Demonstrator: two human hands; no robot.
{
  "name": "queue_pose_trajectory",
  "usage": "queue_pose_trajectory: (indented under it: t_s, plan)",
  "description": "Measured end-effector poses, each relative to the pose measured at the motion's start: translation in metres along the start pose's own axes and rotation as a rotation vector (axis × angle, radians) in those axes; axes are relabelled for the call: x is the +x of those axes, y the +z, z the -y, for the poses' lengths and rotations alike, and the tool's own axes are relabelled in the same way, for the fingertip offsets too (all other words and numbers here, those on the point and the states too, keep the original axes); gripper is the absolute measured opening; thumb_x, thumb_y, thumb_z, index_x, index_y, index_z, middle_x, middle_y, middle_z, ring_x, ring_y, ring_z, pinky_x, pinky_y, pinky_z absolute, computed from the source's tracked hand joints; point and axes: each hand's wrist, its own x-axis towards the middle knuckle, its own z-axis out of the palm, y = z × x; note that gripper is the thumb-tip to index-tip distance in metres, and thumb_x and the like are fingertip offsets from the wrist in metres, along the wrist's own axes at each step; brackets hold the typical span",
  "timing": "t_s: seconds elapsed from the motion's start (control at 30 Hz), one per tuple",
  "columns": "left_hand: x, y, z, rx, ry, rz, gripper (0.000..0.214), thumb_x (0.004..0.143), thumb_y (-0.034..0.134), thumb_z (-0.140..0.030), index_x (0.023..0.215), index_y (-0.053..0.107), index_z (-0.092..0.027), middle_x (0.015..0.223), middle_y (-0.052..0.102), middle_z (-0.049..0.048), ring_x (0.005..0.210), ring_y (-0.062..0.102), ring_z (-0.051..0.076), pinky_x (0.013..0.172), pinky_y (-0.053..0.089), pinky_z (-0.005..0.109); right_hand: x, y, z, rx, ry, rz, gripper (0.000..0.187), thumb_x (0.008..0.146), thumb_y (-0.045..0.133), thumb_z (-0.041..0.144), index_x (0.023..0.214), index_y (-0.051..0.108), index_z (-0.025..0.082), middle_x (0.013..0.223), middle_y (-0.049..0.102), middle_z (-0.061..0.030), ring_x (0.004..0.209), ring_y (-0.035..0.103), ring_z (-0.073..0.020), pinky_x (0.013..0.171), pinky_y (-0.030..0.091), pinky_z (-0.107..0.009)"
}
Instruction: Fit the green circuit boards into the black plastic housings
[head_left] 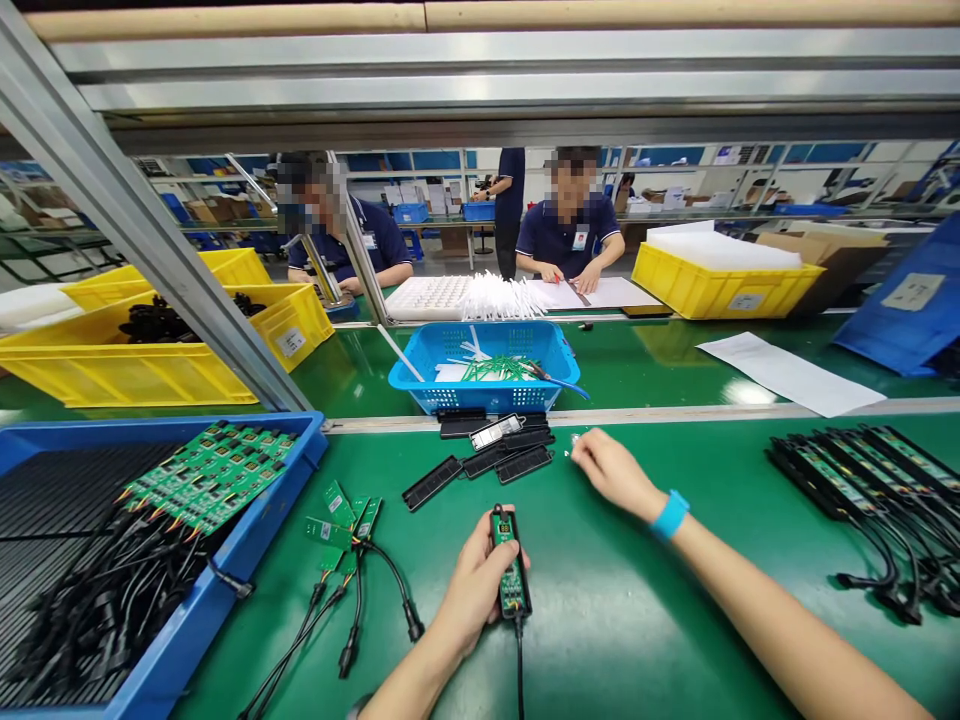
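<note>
My left hand [480,572] is wrapped round a black plastic housing with a green circuit board [511,578] in it, thumb on the board. A black cable [520,665] runs down from the housing's near end. Farther right, my right hand [609,468], with a blue wristband [670,514], has its fingers pinched together at some tiny shiny pieces [573,446] on the green bench. Whether the fingers hold one is too small to tell. Between the hands and the blue basket lie several black plastic covers [487,460], one with a pale inside.
A blue tray [319,430] at left holds cabled boards; loose cabled boards [346,530] lie beside it. Filled housings [862,480] are lined up at right. A blue basket [420,402] with green and white strips stands ahead, before yellow bins [135,370]. Two people sit opposite.
</note>
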Motion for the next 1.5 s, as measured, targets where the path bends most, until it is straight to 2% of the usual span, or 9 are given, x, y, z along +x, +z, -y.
queue_pose_trajectory:
  t_s: [0.17,0.37,0.53,0.7,1.03,1.17,1.3,1.4,1.5]
  plan:
    - [0.000,-0.001,0.000,0.035,0.017,0.023,0.061,0.073,0.057,-0.041,0.126,0.040,-0.018,0.068,0.061,-0.0030,0.036,0.036,0.005,0.032,0.025,0.017,0.029,-0.005,-0.044,-0.180,0.100,0.070,0.016,0.091,0.049,0.019,0.078,0.058,0.014,0.084,0.060,-0.0039,0.074,0.057,-0.0148,0.069,0.044,-0.030]
    - [0.002,-0.001,0.002,0.026,0.017,0.021,0.058,0.074,0.058,-0.041,0.125,0.041,-0.018,0.068,0.062,-0.0023,0.036,0.037,0.005,0.031,0.026,0.016,0.041,-0.012,-0.030,-0.223,-0.038,0.200,0.013,0.088,0.052,0.014,0.082,0.064,0.015,0.089,0.063,-0.0066,0.079,0.059,-0.0153,0.069,0.042,-0.026]
    - [0.004,-0.003,0.004,0.009,0.009,0.020,0.057,0.074,0.059,-0.040,0.125,0.042,-0.019,0.067,0.062,-0.0026,0.035,0.036,0.004,0.031,0.026,0.016,0.050,-0.005,-0.028,-0.209,-0.099,0.304,0.016,0.089,0.057,0.028,0.085,0.062,0.014,0.086,0.064,-0.0022,0.077,0.060,-0.0144,0.071,0.049,-0.031]
    - [0.003,-0.002,0.003,0.002,0.003,0.025,0.058,0.074,0.059,-0.041,0.124,0.041,-0.019,0.067,0.062,-0.0030,0.035,0.035,0.004,0.031,0.025,0.015,0.049,-0.010,-0.031,-0.182,-0.079,0.258,0.014,0.088,0.053,0.021,0.080,0.063,0.014,0.083,0.063,-0.0040,0.070,0.058,-0.0129,0.068,0.045,-0.026]
    - [-0.002,0.001,-0.003,-0.094,0.032,-0.027,0.047,0.083,0.047,-0.053,0.114,0.044,-0.018,0.075,0.067,0.0022,0.041,0.047,0.006,0.035,0.034,0.015,0.024,-0.017,-0.038,-0.118,0.013,0.171,0.021,0.085,0.051,0.017,0.075,0.070,0.017,0.079,0.068,-0.0067,0.075,0.062,-0.0192,0.066,0.042,-0.026]
    - [0.001,-0.001,-0.002,-0.160,0.048,0.004,0.045,0.082,0.050,-0.053,0.107,0.042,-0.018,0.071,0.064,0.0016,0.049,0.057,0.010,0.044,0.044,0.018,-0.003,-0.018,0.004,-0.035,0.038,0.119,0.029,0.092,0.040,0.023,0.085,0.068,0.017,0.084,0.069,-0.0079,0.076,0.063,-0.0194,0.068,0.047,-0.027]
    - [0.002,0.001,0.005,-0.196,0.076,0.067,0.043,0.078,0.056,-0.050,0.103,0.040,-0.019,0.071,0.056,-0.0030,0.059,0.062,0.012,0.059,0.053,0.026,-0.038,-0.001,0.064,0.232,-0.130,0.152,0.038,0.092,0.046,0.037,0.124,0.052,0.019,0.102,0.065,-0.0075,0.088,0.063,-0.0187,0.074,0.052,-0.027]
    - [0.002,0.001,0.009,-0.087,0.130,0.119,0.041,0.079,0.053,-0.046,0.107,0.041,-0.018,0.076,0.053,-0.0022,0.062,0.064,0.013,0.062,0.054,0.030,-0.059,0.012,0.076,0.206,-0.218,0.152,0.050,0.092,0.043,0.035,0.139,0.035,0.018,0.111,0.058,-0.0120,0.096,0.061,-0.0217,0.081,0.053,-0.033]
    - [-0.001,-0.007,-0.003,0.359,0.277,0.089,0.042,0.079,0.055,-0.034,0.117,0.045,-0.019,0.087,0.060,0.0018,0.067,0.064,0.014,0.062,0.053,0.029,-0.070,0.017,0.046,0.011,-0.182,0.130,0.050,0.092,0.037,0.033,0.137,0.037,0.012,0.106,0.058,-0.0146,0.091,0.062,-0.0240,0.078,0.054,-0.035]
